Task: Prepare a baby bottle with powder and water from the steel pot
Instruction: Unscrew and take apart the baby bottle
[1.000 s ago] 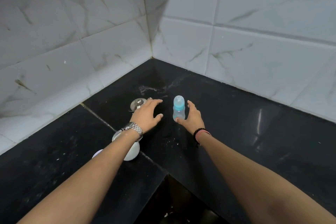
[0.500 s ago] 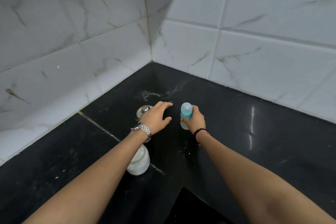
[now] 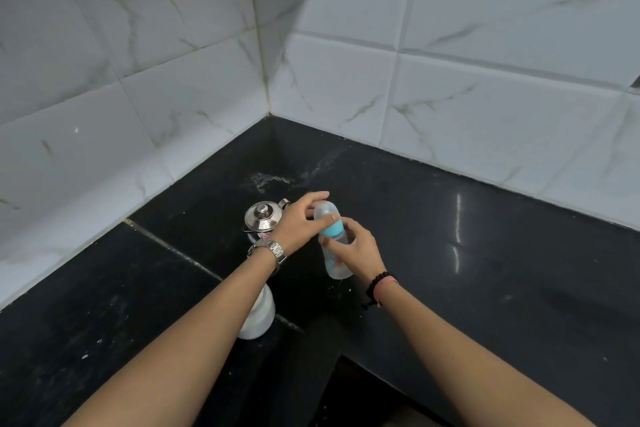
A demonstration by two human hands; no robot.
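A clear baby bottle (image 3: 337, 267) with a blue collar and a clear cap is tilted above the black counter. My right hand (image 3: 356, 248) grips its body. My left hand (image 3: 301, 222) has its fingers and thumb around the cap at the top. Just left of my left hand stands a small steel pot (image 3: 261, 217) with a knobbed lid on. A white container (image 3: 259, 317) stands nearer, partly hidden under my left forearm; what it holds I cannot tell.
The black counter (image 3: 485, 270) runs into a corner of white marble-look tiled walls (image 3: 450, 62). A seam crosses the counter on the left. A whitish smear (image 3: 270, 180) lies behind the pot. The counter's front edge has a dark notch (image 3: 367, 392) between my arms.
My right hand closed on the bottle and lifted it toward me, tilting it. My left hand moved right from beside the pot onto the bottle's cap. The view shifted slightly.
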